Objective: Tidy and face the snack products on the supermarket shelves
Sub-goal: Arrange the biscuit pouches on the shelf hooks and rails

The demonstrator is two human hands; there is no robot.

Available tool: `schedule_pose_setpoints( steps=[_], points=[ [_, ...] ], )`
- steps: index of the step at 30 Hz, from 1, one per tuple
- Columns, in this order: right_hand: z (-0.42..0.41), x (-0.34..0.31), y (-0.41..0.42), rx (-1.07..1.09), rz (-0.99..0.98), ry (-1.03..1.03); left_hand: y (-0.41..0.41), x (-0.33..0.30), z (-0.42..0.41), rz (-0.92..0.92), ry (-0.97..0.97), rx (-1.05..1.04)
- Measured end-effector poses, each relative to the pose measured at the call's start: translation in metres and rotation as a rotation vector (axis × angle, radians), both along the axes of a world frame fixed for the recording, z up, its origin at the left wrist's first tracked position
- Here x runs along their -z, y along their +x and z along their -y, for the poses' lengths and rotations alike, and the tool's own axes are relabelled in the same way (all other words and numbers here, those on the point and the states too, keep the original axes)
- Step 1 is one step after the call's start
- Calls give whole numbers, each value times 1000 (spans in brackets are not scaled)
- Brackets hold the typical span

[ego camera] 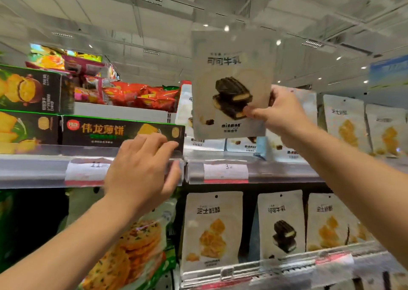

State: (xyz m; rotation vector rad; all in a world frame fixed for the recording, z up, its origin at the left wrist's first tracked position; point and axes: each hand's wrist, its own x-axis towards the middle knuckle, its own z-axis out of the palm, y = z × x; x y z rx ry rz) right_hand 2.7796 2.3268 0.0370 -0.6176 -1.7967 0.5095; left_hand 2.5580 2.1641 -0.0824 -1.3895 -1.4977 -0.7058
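My right hand (280, 115) pinches the lower right edge of a white snack pouch (229, 78) printed with dark chocolate sandwich biscuits and holds it upright above the upper shelf. Below it, more white pouches (238, 144) lie flat on that shelf. My left hand (143, 170) hovers with relaxed fingers in front of the clear shelf lip (88, 150), just below a dark biscuit box (114, 131) with gold lettering. It holds nothing.
Dark biscuit boxes (28, 89) stack at the upper left, with red snack bags (141, 95) behind them. White pouches (344, 122) stand at the right. The lower shelf holds cheese pouches (212, 230), a chocolate pouch (281, 225) and a green cracker bag (136, 247). Price tags (225, 171) line the rail.
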Motion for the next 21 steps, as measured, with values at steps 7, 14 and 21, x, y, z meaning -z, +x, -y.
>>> schedule_pose_setpoints(
  steps=[7, 14, 21],
  points=[
    [-27, 34, -18, -18, 113, -26, 0, 6, -9, -16, 146, -58],
    [-30, 41, -15, -49, 227, -15, 4, 5, -6, -19, 143, -85],
    [-26, 44, -17, -5, 291, -43, 4, 4, -5, -24, 89, -91]
  ],
)
